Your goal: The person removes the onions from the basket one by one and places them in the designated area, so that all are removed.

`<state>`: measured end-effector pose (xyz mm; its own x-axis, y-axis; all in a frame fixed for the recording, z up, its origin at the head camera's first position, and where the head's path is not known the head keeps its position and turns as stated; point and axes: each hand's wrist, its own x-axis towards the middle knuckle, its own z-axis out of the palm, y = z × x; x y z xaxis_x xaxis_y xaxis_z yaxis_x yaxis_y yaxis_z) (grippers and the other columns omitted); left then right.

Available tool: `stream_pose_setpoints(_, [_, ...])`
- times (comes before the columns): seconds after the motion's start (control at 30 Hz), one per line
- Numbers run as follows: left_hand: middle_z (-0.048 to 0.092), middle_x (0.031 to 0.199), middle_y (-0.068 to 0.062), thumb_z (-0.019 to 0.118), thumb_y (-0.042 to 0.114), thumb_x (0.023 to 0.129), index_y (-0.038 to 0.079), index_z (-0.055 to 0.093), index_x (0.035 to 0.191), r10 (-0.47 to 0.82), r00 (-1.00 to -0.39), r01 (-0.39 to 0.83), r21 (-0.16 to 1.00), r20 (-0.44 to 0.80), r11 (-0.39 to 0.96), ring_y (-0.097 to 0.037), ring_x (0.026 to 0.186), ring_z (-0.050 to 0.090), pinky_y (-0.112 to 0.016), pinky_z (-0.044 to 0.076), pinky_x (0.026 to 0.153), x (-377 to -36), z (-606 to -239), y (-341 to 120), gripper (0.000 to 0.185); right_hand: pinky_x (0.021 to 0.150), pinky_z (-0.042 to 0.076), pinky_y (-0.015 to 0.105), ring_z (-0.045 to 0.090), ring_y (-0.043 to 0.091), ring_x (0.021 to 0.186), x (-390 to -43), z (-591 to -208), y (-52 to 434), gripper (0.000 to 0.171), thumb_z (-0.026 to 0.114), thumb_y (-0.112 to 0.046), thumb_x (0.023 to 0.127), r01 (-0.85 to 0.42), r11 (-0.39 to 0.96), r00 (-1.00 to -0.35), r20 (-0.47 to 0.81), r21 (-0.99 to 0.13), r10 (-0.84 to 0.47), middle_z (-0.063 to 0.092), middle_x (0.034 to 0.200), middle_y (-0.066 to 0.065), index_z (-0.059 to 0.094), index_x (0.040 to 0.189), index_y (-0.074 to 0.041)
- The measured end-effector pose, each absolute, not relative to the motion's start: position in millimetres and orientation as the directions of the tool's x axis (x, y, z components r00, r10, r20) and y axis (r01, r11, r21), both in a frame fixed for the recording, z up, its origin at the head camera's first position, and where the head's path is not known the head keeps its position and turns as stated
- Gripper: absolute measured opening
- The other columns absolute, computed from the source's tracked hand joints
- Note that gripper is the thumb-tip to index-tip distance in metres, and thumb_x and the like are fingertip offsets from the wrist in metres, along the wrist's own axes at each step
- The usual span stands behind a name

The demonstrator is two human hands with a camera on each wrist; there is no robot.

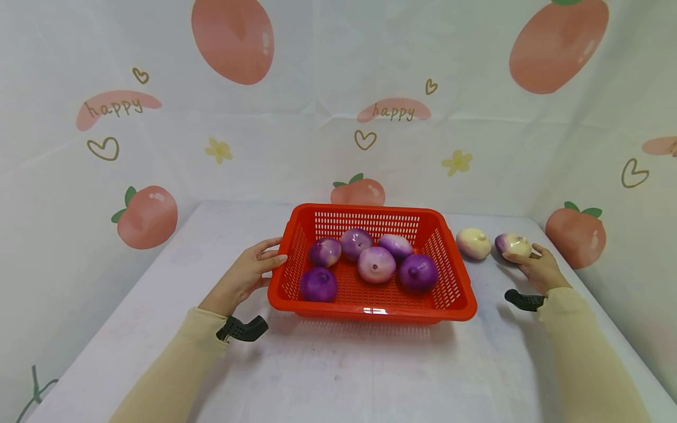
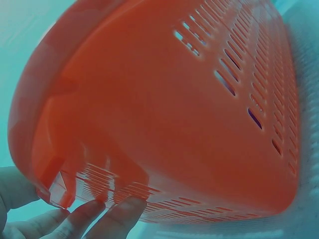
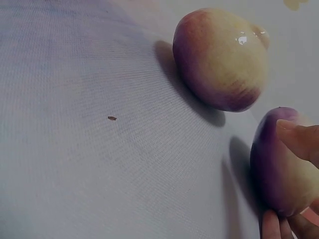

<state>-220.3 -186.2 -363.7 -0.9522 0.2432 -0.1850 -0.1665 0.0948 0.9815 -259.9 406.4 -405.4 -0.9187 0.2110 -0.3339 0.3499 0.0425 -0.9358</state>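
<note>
I see my left hand point(image 1: 248, 275) gripping the left rim of the red basket point(image 1: 370, 308), thumb over the edge and fingers under it, which steadies the basket at the desk's point(image 1: 338, 376) centre. My right hand point(image 1: 534, 267) curls round the purple-tipped onion point(image 1: 513, 244) at about three o'clock of the basket, on the desk. The pale onion point(image 1: 473, 243) sits just beside it, apart, between it and the basket wall. Five purple onions point(image 1: 376, 264) lie inside. Bare desk stretches toward six o'clock; the backdrop point(image 1: 338, 117) closes off twelve.
</note>
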Motion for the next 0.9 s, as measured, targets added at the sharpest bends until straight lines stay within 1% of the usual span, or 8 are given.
stream_pose_setpoints(0.37, [0.042, 0.145, -0.026, 0.058, 0.017, 0.097, 0.007, 0.025, 0.152, 0.247, -0.952, -0.166, 0.982, -0.183, 0.090, -0.013, 0.096, 0.065, -0.041, 0.059, 0.081, -219.0, -362.1, -186.7, 0.065, 0.119, 0.009, 0.035, -0.004, 0.026, 0.148, -256.4, -404.7, 407.8, 0.113, 0.069, -0.017, 0.089, 0.335, 0.077, -0.934, -0.319, -0.939, 0.163, -0.016, 0.158, 0.023, -0.027, 0.148, -0.006])
stream_pose_setpoints(0.7, [0.043, 0.145, -0.026, 0.058, 0.017, 0.097, 0.007, 0.025, 0.152, 0.241, -0.952, -0.171, 0.981, -0.189, 0.094, -0.013, 0.096, 0.065, -0.041, 0.058, 0.082, -218.6, -363.4, -187.2, 0.065, 0.119, 0.008, 0.034, -0.002, 0.023, 0.148, -254.4, -404.4, 407.2, 0.111, 0.067, -0.018, 0.090, 0.336, 0.089, -0.934, -0.320, -0.938, 0.159, -0.018, 0.158, 0.020, -0.026, 0.148, -0.007])
stream_pose_setpoints(0.9, [0.043, 0.145, -0.026, 0.058, 0.017, 0.097, 0.008, 0.026, 0.152, 0.239, -0.953, -0.170, 0.981, -0.188, 0.095, -0.013, 0.096, 0.065, -0.041, 0.058, 0.082, -218.4, -363.9, -187.7, 0.064, 0.119, 0.008, 0.035, -0.004, 0.026, 0.148, -253.6, -405.1, 407.3, 0.110, 0.067, -0.018, 0.091, 0.345, 0.083, -0.930, -0.329, -0.935, 0.165, -0.019, 0.158, 0.019, -0.026, 0.148, -0.007])
